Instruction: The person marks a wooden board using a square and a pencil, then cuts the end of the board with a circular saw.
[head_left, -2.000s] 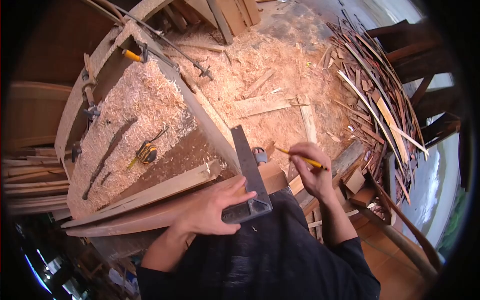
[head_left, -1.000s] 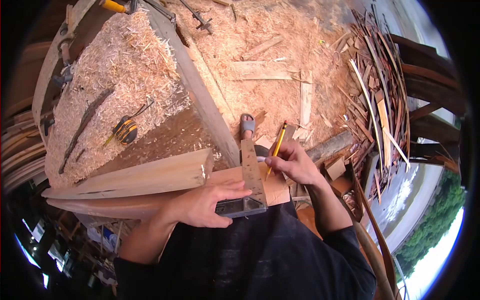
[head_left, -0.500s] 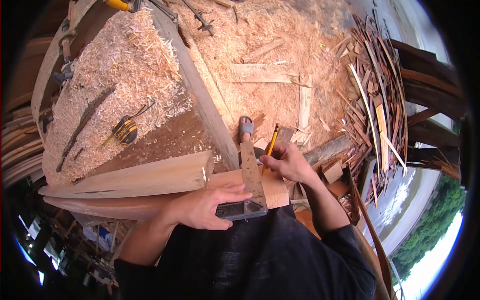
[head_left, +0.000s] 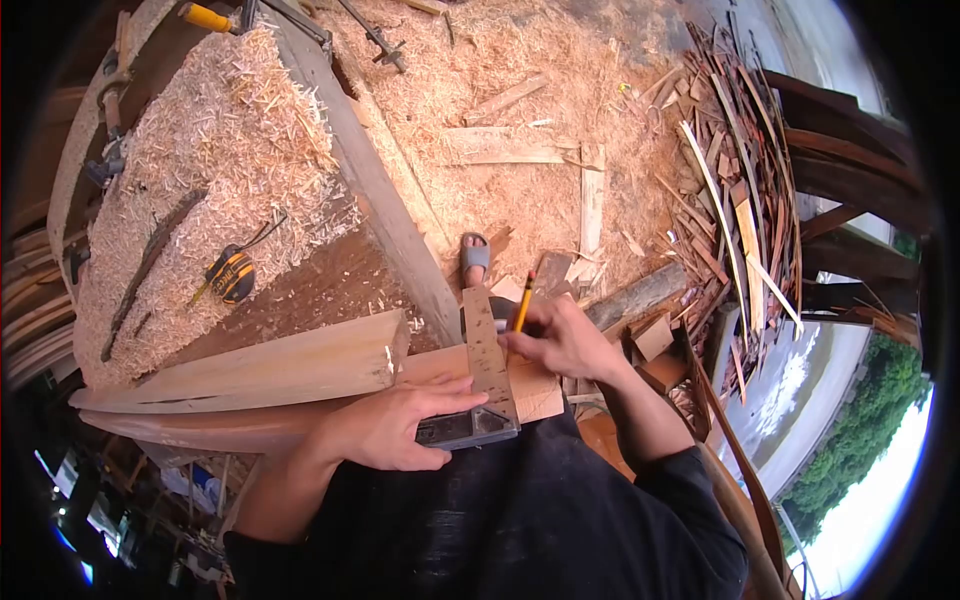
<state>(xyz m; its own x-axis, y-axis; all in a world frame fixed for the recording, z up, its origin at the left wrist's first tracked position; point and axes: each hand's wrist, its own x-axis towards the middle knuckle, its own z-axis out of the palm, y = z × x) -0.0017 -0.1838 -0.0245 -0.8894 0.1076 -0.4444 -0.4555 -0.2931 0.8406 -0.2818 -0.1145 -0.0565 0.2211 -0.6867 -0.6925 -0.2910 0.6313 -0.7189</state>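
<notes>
Your counter (head_left: 310, 290), partly covered in shavings (head_left: 215, 130), with a pinkish-brown board (head_left: 435, 364) along its near edge and a shorter pale timber (head_left: 270, 365) beside that. One metal square (head_left: 488, 370), blade across the board, its dark stock held under your left hand's (head_left: 385, 428) fingers. One tape measure (head_left: 232, 274) lying on the shavings; one yellow pencil (head_left: 523, 302), pinched in your right hand's (head_left: 570, 342) fingers beside the blade.

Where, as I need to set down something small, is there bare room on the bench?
Mostly bare, lightly littered: the brown benchtop between the shavings and the pale timber. Crowded: the end of the lower board, with the left hand, square, right hand and pencil; also the shavings, where a tape measure lies.
</notes>
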